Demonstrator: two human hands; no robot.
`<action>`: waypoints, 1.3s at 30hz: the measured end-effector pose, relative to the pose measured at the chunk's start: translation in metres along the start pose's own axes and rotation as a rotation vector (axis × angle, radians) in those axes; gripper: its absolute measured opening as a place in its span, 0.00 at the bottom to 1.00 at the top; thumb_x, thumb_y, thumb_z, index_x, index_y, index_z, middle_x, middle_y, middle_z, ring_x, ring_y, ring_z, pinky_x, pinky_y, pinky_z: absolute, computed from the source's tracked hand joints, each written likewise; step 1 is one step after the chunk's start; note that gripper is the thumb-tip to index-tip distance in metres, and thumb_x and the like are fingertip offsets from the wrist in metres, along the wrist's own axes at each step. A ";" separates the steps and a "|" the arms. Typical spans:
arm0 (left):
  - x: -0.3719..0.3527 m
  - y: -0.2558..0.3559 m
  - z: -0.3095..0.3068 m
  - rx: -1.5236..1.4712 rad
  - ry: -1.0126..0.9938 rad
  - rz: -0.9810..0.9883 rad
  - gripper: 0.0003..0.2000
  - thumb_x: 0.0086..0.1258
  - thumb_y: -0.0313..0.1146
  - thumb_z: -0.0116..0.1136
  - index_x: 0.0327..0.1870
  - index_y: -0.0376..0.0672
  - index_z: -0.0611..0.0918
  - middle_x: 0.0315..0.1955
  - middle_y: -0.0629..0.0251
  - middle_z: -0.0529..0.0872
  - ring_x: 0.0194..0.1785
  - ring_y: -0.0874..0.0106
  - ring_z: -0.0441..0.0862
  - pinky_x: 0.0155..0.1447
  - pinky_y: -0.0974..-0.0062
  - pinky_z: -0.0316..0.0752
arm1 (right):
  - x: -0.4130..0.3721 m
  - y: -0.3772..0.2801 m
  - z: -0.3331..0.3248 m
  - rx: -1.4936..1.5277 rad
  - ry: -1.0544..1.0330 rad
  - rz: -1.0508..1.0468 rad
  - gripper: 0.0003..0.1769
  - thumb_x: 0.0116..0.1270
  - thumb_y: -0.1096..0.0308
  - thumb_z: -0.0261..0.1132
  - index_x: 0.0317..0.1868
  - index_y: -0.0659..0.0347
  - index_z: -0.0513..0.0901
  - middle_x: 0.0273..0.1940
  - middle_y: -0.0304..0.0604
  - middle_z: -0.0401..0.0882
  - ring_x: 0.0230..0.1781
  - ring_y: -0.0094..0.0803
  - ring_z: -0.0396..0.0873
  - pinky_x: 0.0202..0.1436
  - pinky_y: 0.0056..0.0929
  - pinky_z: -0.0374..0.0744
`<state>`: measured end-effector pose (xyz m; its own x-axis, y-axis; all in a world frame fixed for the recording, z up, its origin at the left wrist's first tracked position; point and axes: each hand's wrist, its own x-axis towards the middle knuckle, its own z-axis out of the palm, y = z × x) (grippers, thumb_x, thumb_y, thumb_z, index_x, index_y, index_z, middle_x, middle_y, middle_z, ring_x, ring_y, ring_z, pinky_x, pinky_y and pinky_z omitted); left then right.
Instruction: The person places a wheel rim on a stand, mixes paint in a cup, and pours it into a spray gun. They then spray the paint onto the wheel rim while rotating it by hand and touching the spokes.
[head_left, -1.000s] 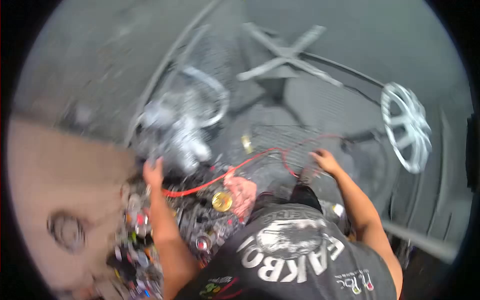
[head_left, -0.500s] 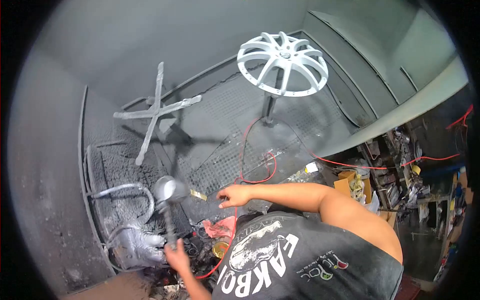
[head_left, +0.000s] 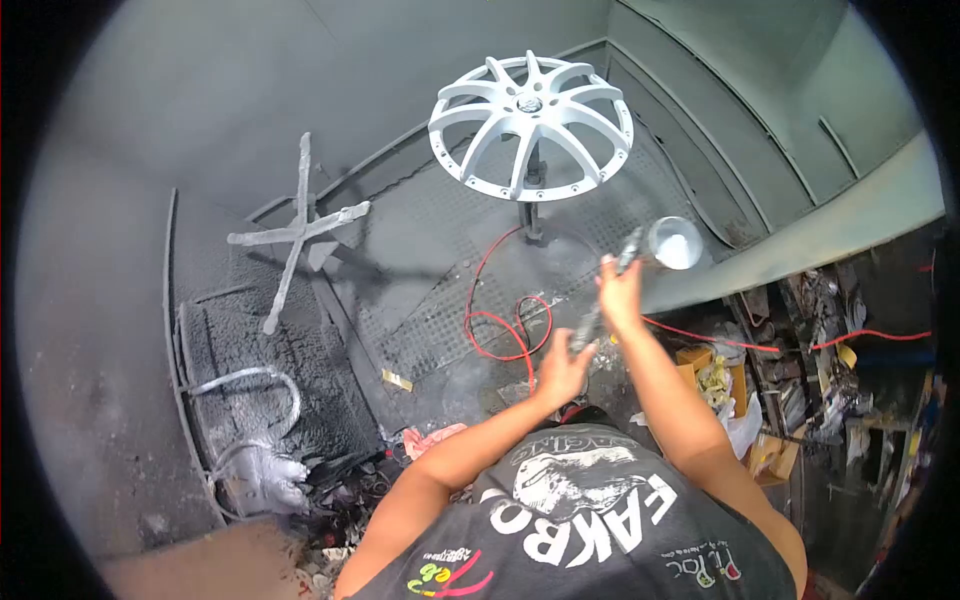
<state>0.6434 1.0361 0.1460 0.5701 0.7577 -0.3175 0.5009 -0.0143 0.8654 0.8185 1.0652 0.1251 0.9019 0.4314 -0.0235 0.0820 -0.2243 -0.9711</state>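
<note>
A spray gun (head_left: 588, 328) is held in front of my chest, slanting up to the right. My left hand (head_left: 565, 368) is closed around its lower end. Higher up, near the head of the gun, my right hand (head_left: 620, 292) grips it too. The clear cup (head_left: 677, 243) with white paint juts out to the right of the gun's head. Beyond my hands a white wheel rim (head_left: 530, 125) lies face up on a stand (head_left: 530, 218). A red air hose (head_left: 475, 290) loops over the floor and runs up toward my left hand.
A grey-coated cross-shaped stand (head_left: 300, 232) is at the left. Below it lies a silver-coated hose (head_left: 290, 385) on a rough dark panel (head_left: 240, 345). Cardboard boxes (head_left: 740, 385) and cluttered shelves (head_left: 800, 400) stand at the right, and a pink cloth (head_left: 430, 440) lies near my left arm.
My left hand has carried the spray gun from the lower left across to the front right. My right hand, previously outstretched with nothing in it, now grips the gun too.
</note>
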 end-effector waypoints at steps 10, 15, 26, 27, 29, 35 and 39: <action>0.015 0.077 -0.023 -0.261 -1.266 0.092 0.31 0.78 0.46 0.55 0.73 0.33 0.66 0.73 0.56 0.68 0.78 0.65 0.58 0.79 0.64 0.55 | 0.086 -0.143 -0.120 -0.045 -0.358 0.076 0.24 0.68 0.68 0.64 0.63 0.63 0.74 0.46 0.42 0.80 0.36 0.29 0.81 0.26 0.27 0.84; 0.041 0.093 -0.108 0.088 -1.167 -0.041 0.27 0.76 0.46 0.56 0.68 0.36 0.74 0.69 0.55 0.74 0.74 0.61 0.67 0.75 0.64 0.61 | 0.070 -0.156 -0.121 0.095 -0.584 0.114 0.27 0.68 0.68 0.65 0.67 0.61 0.72 0.54 0.38 0.82 0.46 0.26 0.81 0.25 0.25 0.82; 0.217 0.054 -0.213 0.736 0.329 0.558 0.33 0.74 0.38 0.53 0.78 0.38 0.58 0.77 0.50 0.58 0.81 0.50 0.50 0.79 0.43 0.43 | 0.052 -0.183 -0.018 0.186 -1.078 0.174 0.34 0.72 0.61 0.65 0.74 0.59 0.66 0.41 0.32 0.84 0.24 0.16 0.73 0.22 0.19 0.74; 0.236 0.055 -0.218 0.851 0.328 0.550 0.34 0.75 0.38 0.53 0.78 0.37 0.56 0.78 0.50 0.56 0.82 0.50 0.48 0.79 0.42 0.41 | 0.053 -0.193 -0.008 0.171 -1.097 0.170 0.34 0.72 0.61 0.66 0.75 0.59 0.65 0.41 0.31 0.84 0.22 0.16 0.71 0.22 0.19 0.73; 0.274 0.064 -0.223 0.872 0.283 0.557 0.35 0.74 0.38 0.53 0.78 0.35 0.55 0.78 0.48 0.55 0.82 0.50 0.46 0.80 0.41 0.39 | 0.059 -0.205 0.013 0.154 -1.083 0.194 0.35 0.71 0.60 0.66 0.75 0.59 0.65 0.40 0.31 0.84 0.22 0.16 0.70 0.23 0.19 0.73; 0.335 0.116 -0.243 0.805 0.164 0.770 0.35 0.75 0.37 0.53 0.78 0.32 0.54 0.78 0.44 0.51 0.82 0.48 0.46 0.79 0.40 0.41 | 0.071 -0.232 0.053 0.134 -0.940 0.317 0.33 0.72 0.61 0.66 0.74 0.60 0.67 0.43 0.33 0.84 0.25 0.16 0.72 0.25 0.19 0.74; 0.377 0.142 -0.236 0.841 0.033 0.820 0.30 0.76 0.34 0.51 0.77 0.40 0.60 0.77 0.51 0.58 0.81 0.51 0.49 0.80 0.45 0.45 | 0.076 -0.234 0.068 0.144 -0.852 0.321 0.30 0.73 0.62 0.64 0.71 0.61 0.70 0.48 0.35 0.83 0.32 0.15 0.75 0.26 0.19 0.76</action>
<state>0.7758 1.4734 0.2412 0.9108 0.3379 0.2370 0.2711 -0.9228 0.2738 0.8393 1.2097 0.3340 0.2509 0.8776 -0.4084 -0.2228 -0.3582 -0.9067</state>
